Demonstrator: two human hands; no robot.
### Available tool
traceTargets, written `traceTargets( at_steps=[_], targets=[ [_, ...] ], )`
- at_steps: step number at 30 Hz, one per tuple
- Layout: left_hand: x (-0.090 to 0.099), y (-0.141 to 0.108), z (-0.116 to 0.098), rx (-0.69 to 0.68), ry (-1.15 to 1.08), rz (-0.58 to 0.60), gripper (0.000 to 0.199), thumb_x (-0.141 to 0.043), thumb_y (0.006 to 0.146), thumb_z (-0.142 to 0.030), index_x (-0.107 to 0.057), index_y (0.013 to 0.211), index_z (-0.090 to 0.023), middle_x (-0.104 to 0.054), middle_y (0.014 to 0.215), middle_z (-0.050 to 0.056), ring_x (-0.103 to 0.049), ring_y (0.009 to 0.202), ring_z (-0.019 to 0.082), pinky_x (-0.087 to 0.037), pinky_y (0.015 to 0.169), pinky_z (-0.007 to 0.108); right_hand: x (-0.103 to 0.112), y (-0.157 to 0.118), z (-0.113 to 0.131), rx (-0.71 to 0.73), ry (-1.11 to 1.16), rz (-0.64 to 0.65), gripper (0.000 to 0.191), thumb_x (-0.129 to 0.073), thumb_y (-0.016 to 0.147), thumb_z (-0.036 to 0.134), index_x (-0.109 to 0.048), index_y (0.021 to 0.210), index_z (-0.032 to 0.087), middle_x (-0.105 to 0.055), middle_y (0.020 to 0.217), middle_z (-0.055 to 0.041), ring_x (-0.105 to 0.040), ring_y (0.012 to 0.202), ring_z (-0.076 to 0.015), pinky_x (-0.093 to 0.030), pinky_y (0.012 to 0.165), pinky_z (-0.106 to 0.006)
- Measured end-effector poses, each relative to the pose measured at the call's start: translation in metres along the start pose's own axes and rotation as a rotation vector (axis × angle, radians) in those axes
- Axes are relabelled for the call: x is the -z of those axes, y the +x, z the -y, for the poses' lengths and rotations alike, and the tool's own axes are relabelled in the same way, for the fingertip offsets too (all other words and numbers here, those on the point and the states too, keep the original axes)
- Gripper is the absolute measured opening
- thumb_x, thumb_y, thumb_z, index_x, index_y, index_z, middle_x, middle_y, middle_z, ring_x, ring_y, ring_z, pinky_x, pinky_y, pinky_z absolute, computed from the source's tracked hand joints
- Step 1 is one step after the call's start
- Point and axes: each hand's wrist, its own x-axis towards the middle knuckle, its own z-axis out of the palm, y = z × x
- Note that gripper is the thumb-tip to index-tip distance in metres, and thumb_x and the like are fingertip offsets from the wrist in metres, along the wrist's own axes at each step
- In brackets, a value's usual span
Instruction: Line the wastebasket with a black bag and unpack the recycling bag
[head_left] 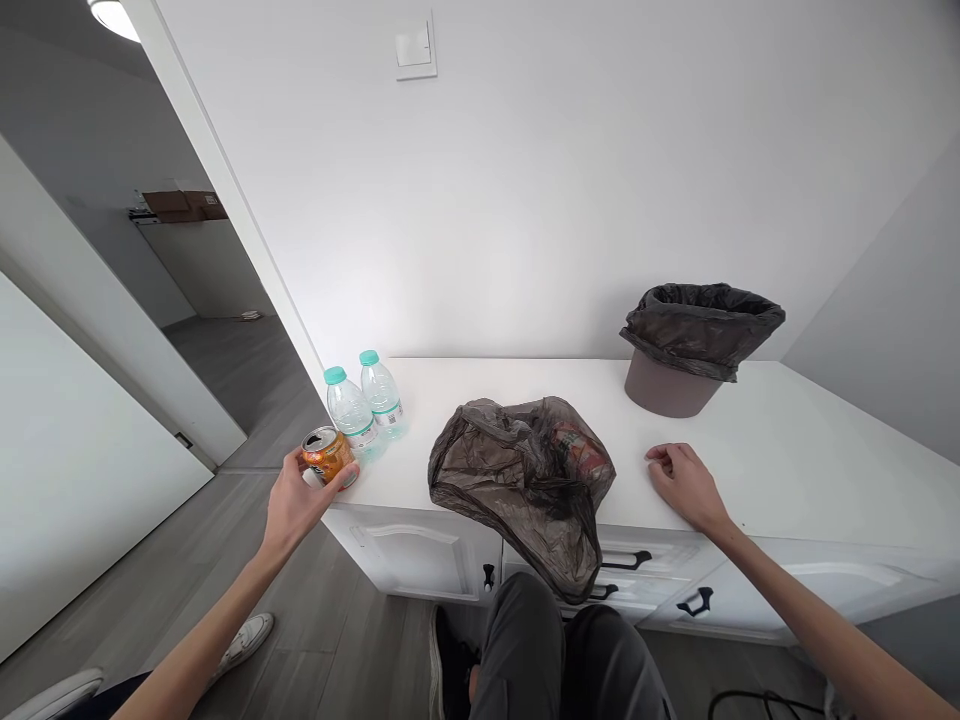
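At the left end of the white cabinet top, my left hand (296, 508) is closed around an orange drink can (328, 455), thumb on its near side. The can stands upright with its top opened. Just behind it are two clear plastic bottles with teal caps, a nearer bottle (351, 410) and a farther bottle (382, 388). My right hand (686, 485) rests on the cabinet top with its fingers curled in and nothing visible in them. Left of it lies a crumpled dark plastic bag (495, 465), with a red-and-green packaged item (581, 452) showing through.
A brownish bin (667, 385) lined with a black bag stands at the back right against the wall. The cabinet (420, 555) has black handles. A doorway opens at the left, with a white door (82, 470). Another person's white shoe (244, 640) is at lower left.
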Motion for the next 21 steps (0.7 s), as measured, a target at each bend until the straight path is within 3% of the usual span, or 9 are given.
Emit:
traceTargets(
  at_steps=[2, 4, 7, 9, 11, 13, 16, 18, 21],
  targets=[
    [0.002, -0.009, 0.000, -0.070, -0.017, -0.064, 0.107, -0.081, 0.064, -0.080, -0.043, 0.143, -0.018, -0.057, 0.149, 0.022, -0.057, 0.140, 0.041, -0.051, 0.113, 0.057, 0.000, 0.000, 0.000, 0.000, 0.003, -0.007, 0.022, -0.048, 0.086, 0.032, -0.066, 0.096, 0.023, -0.068, 0.109, -0.0112, -0.067, 0.096, -0.0270, -0.052, 0.090, -0.042],
    [0.004, -0.021, -0.002, -0.195, -0.032, -0.216, 0.107, -0.079, 0.069, -0.078, -0.039, 0.147, -0.016, -0.048, 0.152, 0.023, -0.051, 0.143, 0.040, -0.049, 0.116, 0.057, 0.000, 0.001, 0.000, -0.001, 0.004, -0.013, 0.022, -0.048, 0.086, 0.032, -0.066, 0.096, 0.023, -0.068, 0.108, -0.0110, -0.067, 0.095, -0.0269, -0.052, 0.090, -0.042],
    [0.004, -0.042, -0.012, -0.365, -0.037, -0.423, 0.088, -0.074, 0.081, -0.069, -0.040, 0.143, -0.016, -0.043, 0.149, 0.023, -0.045, 0.145, 0.039, -0.047, 0.117, 0.057, 0.000, 0.001, 0.001, 0.008, 0.006, -0.019, 0.021, -0.049, 0.087, 0.031, -0.066, 0.096, 0.023, -0.068, 0.109, -0.0108, -0.067, 0.094, -0.0262, -0.052, 0.091, -0.042],
    [0.002, -0.056, -0.025, -0.454, -0.046, -0.431, 0.068, -0.072, 0.087, -0.061, -0.046, 0.133, -0.018, -0.050, 0.140, 0.020, -0.050, 0.139, 0.037, -0.048, 0.115, 0.056, 0.000, 0.001, 0.001, 0.015, 0.010, -0.022, 0.020, -0.049, 0.087, 0.030, -0.066, 0.096, 0.023, -0.068, 0.110, -0.0109, -0.067, 0.094, -0.0260, -0.052, 0.092, -0.042],
    [-0.002, -0.067, -0.044, -0.543, -0.070, -0.285, 0.046, -0.067, 0.094, -0.054, -0.052, 0.122, -0.021, -0.059, 0.127, 0.016, -0.058, 0.129, 0.033, -0.050, 0.112, 0.053, 0.001, 0.001, 0.001, 0.012, 0.017, -0.019, 0.021, -0.049, 0.087, 0.030, -0.066, 0.097, 0.022, -0.068, 0.110, -0.0113, -0.067, 0.095, -0.0264, -0.052, 0.092, -0.042],
    [-0.008, -0.076, -0.068, -0.630, -0.095, -0.005, 0.029, -0.058, 0.102, -0.047, -0.057, 0.118, -0.023, -0.066, 0.120, 0.012, -0.063, 0.122, 0.028, -0.053, 0.109, 0.048, 0.002, 0.002, 0.001, -0.002, 0.025, -0.011, 0.021, -0.049, 0.088, 0.030, -0.066, 0.097, 0.022, -0.068, 0.111, -0.0115, -0.066, 0.096, -0.0267, -0.052, 0.091, -0.042],
    [-0.024, -0.082, -0.106, -0.796, -0.084, 0.409, 0.027, -0.049, 0.108, -0.041, -0.063, 0.126, -0.026, -0.071, 0.129, 0.010, -0.065, 0.125, 0.025, -0.053, 0.110, 0.044, 0.003, 0.003, 0.003, -0.014, 0.040, -0.002, 0.021, -0.049, 0.088, 0.030, -0.066, 0.097, 0.022, -0.067, 0.112, -0.0114, -0.066, 0.097, -0.0267, -0.052, 0.091, -0.042],
    [-0.042, -0.081, -0.130, -0.924, -0.052, 0.562, 0.032, -0.046, 0.109, -0.037, -0.063, 0.134, -0.027, -0.070, 0.139, 0.010, -0.061, 0.135, 0.025, -0.050, 0.117, 0.045, 0.004, 0.003, 0.005, -0.013, 0.058, -0.006, 0.020, -0.048, 0.087, 0.029, -0.065, 0.096, 0.022, -0.066, 0.110, -0.0112, -0.066, 0.098, -0.0270, -0.051, 0.092, -0.042],
    [-0.080, -0.075, -0.162, -1.038, 0.047, 0.663, 0.040, -0.038, 0.108, -0.026, -0.062, 0.141, -0.023, -0.066, 0.149, 0.010, -0.054, 0.146, 0.025, -0.042, 0.126, 0.048, 0.005, 0.003, 0.007, -0.015, 0.092, -0.019, 0.018, -0.049, 0.087, 0.029, -0.064, 0.094, 0.023, -0.065, 0.108, -0.0110, -0.066, 0.099, -0.0281, -0.051, 0.093, -0.044]
  ],
)
